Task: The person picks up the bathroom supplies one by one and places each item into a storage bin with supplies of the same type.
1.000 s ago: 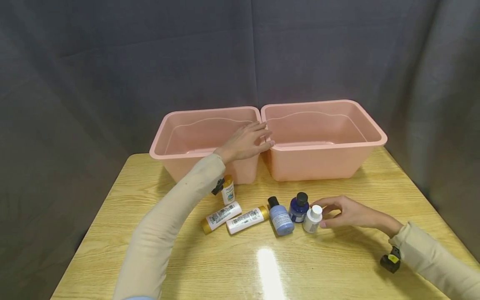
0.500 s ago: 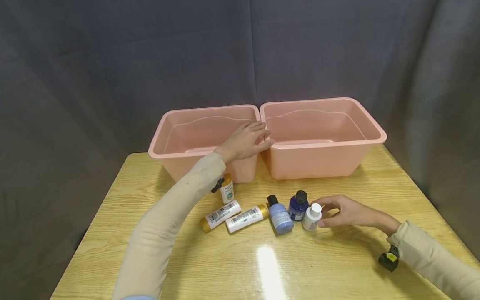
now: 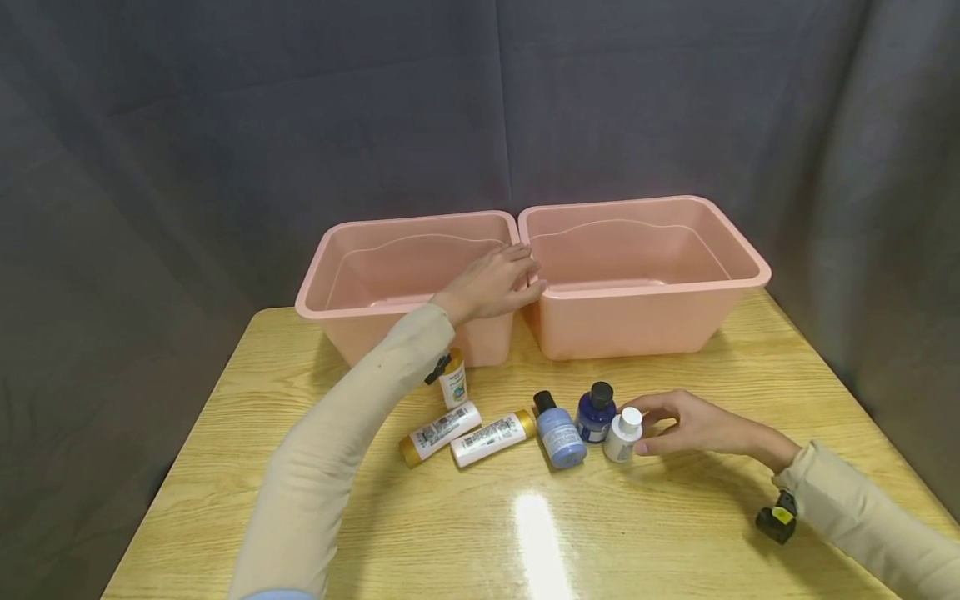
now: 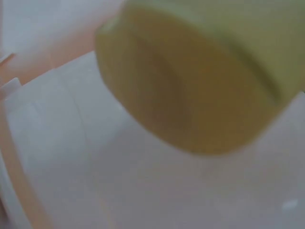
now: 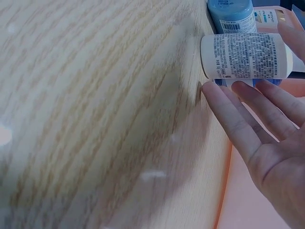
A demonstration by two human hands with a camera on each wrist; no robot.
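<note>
Left hand (image 3: pixel 491 286) extended forward, flat; right hand (image 3: pixel 697 425) fingers (image 5: pixel 228 114) straight.

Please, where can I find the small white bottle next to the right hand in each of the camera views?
Head: the white bottle stands upright right of centre, at the right hand fingertips.
Left wrist: not in it; only blurred pink bin and a yellowish shape show.
Right wrist: upper right, label facing the camera, just above the fingers.
Shared landmark: the light blue bottle beside it.

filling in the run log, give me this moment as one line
left hand: rests on left pink bin rim | right hand: open, fingertips at white bottle | other bottles on table
</note>
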